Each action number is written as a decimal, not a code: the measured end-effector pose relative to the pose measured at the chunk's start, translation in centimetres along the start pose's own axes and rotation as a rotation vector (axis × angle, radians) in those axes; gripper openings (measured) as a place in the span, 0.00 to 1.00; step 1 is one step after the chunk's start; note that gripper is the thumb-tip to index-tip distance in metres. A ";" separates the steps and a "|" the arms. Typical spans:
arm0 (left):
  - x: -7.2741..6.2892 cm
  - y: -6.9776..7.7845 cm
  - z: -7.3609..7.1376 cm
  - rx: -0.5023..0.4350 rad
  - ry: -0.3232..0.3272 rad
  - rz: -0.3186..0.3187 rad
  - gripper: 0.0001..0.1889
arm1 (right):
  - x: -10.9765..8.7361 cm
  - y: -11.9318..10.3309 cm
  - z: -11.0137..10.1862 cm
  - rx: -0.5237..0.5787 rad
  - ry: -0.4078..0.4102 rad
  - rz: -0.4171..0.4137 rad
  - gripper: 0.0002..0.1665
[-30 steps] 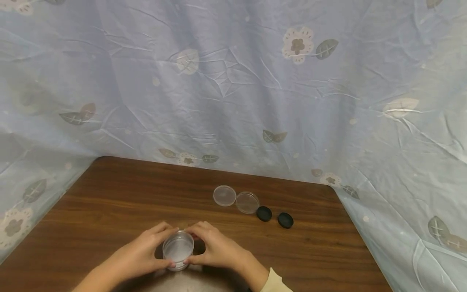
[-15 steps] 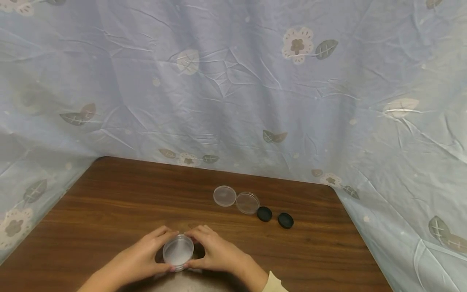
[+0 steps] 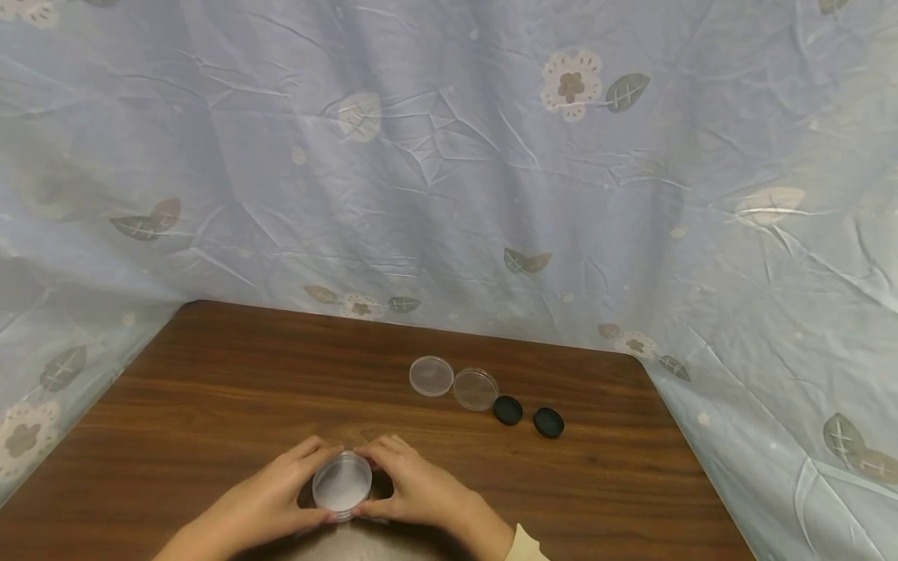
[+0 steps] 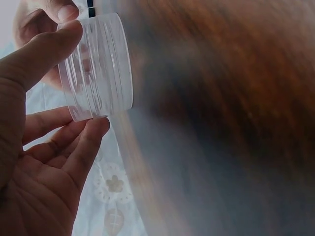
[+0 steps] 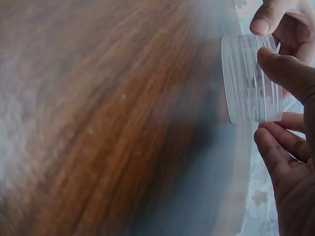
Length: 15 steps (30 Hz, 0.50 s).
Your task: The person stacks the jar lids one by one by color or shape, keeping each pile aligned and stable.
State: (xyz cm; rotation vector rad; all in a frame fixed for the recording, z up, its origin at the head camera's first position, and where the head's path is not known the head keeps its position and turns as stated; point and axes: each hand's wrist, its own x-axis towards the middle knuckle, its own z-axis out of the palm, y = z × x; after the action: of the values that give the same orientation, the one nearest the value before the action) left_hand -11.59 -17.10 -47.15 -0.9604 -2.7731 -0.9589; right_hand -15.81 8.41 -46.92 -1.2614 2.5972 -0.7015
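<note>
Near the front of the table, both hands hold a small stack of clear, round, shallow plastic dishes (image 3: 342, 485). My left hand (image 3: 270, 495) grips its left side, thumb at the near rim and fingertips at the far rim. The right hand (image 3: 421, 487) grips it from the right in the same way. Several ridged edges of the clear stack (image 4: 101, 66) show in the left wrist view, between thumb and fingers. From the right wrist, the stack (image 5: 243, 81) also appears with a thumb over its side; how many pieces it has, I cannot tell.
Farther back on the brown wooden table (image 3: 281, 374) lie two clear round dishes or lids (image 3: 431, 376), side by side. To their right are two small black round caps (image 3: 508, 411), set apart. A pale blue floral cloth (image 3: 435, 195) hangs around the table's back and sides.
The top of the held stack sits slightly lower and its rims look more evenly lined up. My right thumb has moved slightly down along the near rim. The dishes and caps behind stay put.
</note>
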 end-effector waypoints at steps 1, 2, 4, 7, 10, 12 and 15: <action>0.0 0.0 0.0 0.001 0.001 0.000 0.42 | 0.0 0.0 0.0 -0.005 0.004 0.001 0.42; 0.0 0.0 0.0 0.000 0.002 -0.002 0.42 | 0.0 0.0 0.1 -0.007 0.007 0.003 0.42; -0.1 -0.1 0.1 -0.002 0.010 -0.001 0.42 | 0.0 -0.1 0.1 -0.012 0.009 0.005 0.42; -0.1 -0.1 0.2 -0.008 0.019 0.002 0.41 | 0.0 -0.1 0.1 -0.018 0.005 0.011 0.42; -0.2 -0.2 0.3 -0.006 0.028 0.008 0.41 | -0.1 -0.2 0.1 -0.019 0.001 0.015 0.42; -0.2 -0.2 0.3 -0.004 0.029 0.007 0.41 | -0.1 -0.2 0.1 -0.021 0.000 0.016 0.43; -0.2 -0.1 0.3 0.000 0.025 0.003 0.41 | -0.1 -0.2 0.1 -0.025 0.003 0.013 0.43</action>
State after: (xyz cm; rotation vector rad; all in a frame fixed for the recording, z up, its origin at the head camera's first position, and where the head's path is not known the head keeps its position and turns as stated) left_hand -11.47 -17.13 -47.50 -0.9463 -2.7505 -0.9631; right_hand -15.55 8.35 -46.92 -1.2496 2.6222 -0.6715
